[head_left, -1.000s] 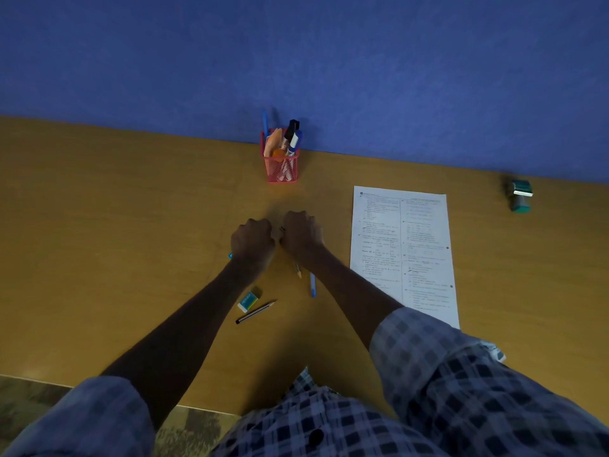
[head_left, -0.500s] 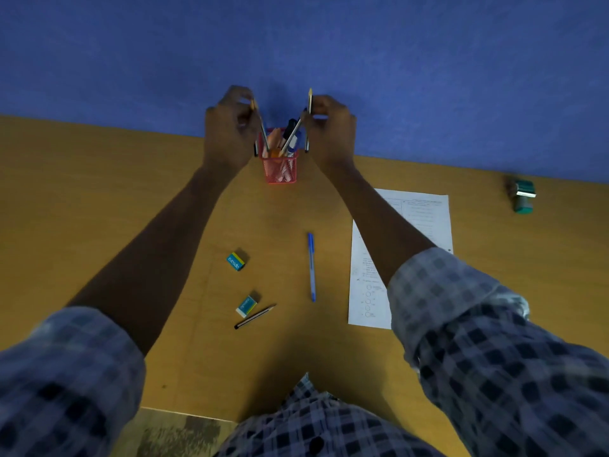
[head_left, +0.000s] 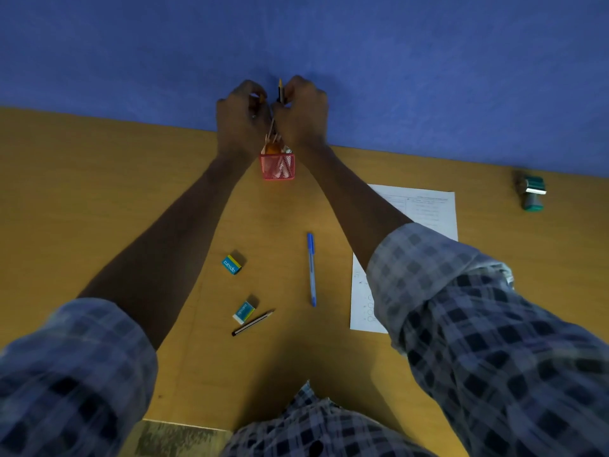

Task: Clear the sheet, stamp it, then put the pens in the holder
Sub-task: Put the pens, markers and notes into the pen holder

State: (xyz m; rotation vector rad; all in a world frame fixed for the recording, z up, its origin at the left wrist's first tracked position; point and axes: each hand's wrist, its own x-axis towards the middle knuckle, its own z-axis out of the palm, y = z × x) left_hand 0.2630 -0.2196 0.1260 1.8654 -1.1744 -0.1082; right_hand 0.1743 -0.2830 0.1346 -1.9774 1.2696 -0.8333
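- left hand [head_left: 242, 118] closed around a thin pen, above the holder [head_left: 277, 166]
- right hand [head_left: 304, 110] pinches a yellow-black pencil [head_left: 280, 90] upright, tip down, over the holder
- blue pen [head_left: 311, 268] lies lengthwise, nearer the right arm

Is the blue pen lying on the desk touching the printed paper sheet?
Apart. The head view shows bare desk between the blue pen and the printed paper sheet.

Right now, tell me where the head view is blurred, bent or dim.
Head view: the checked sleeves in the foreground are motion-blurred; the wide lens bows the desk's far edge; light is dim and bluish, both hands dark above the red holder; no glare.
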